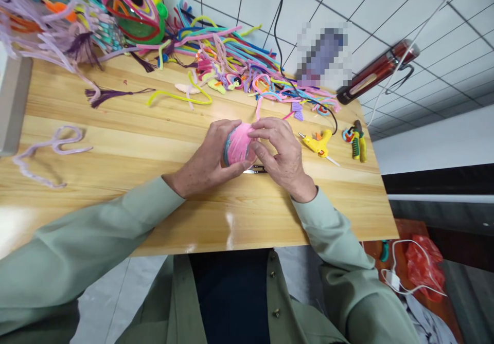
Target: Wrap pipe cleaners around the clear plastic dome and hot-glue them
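Observation:
My left hand (pixel 210 151) is closed round a rounded form wrapped in fuzzy pink pipe cleaner (pixel 238 143), with a grey-blue band showing along its left side. At the form's right side, the bent fingers of my right hand (pixel 281 151) press on the pink wrapping. A pink strand (pixel 258 108) rises from beneath these fingertips toward the pile behind; whether it joins the wrapping is hidden. Under the hands lies a pair of scissors or similar tool with dark handles (pixel 258 169), partly covered by my right hand.
Pipe cleaners (pixel 231 46) in many colours are heaped along the tiled wall. A yellow glue gun (pixel 317 142), pliers (pixel 359 141) and a red-brown flask (pixel 376 71) stand or lie at right. A lilac pipe cleaner (pixel 54 146) and purple tassel (pixel 102 94) lie left.

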Available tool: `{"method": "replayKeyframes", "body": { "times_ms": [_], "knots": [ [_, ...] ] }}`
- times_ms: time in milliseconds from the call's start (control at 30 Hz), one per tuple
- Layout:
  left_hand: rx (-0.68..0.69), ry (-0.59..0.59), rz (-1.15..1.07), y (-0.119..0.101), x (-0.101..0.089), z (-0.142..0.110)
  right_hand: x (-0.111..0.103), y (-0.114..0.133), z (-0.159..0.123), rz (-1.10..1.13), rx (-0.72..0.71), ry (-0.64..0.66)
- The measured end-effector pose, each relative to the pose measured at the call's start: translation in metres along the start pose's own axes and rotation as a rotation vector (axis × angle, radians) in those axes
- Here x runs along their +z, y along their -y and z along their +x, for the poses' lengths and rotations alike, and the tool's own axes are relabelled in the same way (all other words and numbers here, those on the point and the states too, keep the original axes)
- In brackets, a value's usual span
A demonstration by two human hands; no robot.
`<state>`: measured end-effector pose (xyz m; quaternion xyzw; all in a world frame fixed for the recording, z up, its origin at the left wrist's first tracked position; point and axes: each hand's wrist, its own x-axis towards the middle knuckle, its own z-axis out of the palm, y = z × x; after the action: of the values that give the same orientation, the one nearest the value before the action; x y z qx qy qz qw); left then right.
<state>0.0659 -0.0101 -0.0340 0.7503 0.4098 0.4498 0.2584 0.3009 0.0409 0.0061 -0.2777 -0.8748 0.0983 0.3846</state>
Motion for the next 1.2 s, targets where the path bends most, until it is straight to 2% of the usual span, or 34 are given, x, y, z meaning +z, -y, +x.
{"method": "replayKeyframes", "body": {
  "times_ms": [133,467,667,867,1033,1200],
  "knots": [
    [0.004,0.01,0.008,-0.002,-0.001,0.001,0.002,0.0,-0.002,0.017,-0.02,-0.032],
    [-0.077,0.051,-0.059,0.007,-0.007,0.002,-0.006,0.0,-0.011,0.031,0.085,-0.003],
    [-0.066,0.059,-0.052,0.008,-0.008,0.004,0.0,0.001,-0.017,0.072,0.093,0.025],
    [-0.037,0.036,-0.032,0.007,-0.005,0.004,0.0,0.001,-0.02,0.081,0.074,-0.003],
    [-0.054,-0.008,-0.107,0.003,-0.002,0.003,-0.007,-0.002,-0.015,0.016,0.085,0.013],
    [-0.015,-0.044,-0.105,0.006,0.002,0.001,-0.004,-0.004,-0.011,0.052,0.063,0.031]
  ]
}}
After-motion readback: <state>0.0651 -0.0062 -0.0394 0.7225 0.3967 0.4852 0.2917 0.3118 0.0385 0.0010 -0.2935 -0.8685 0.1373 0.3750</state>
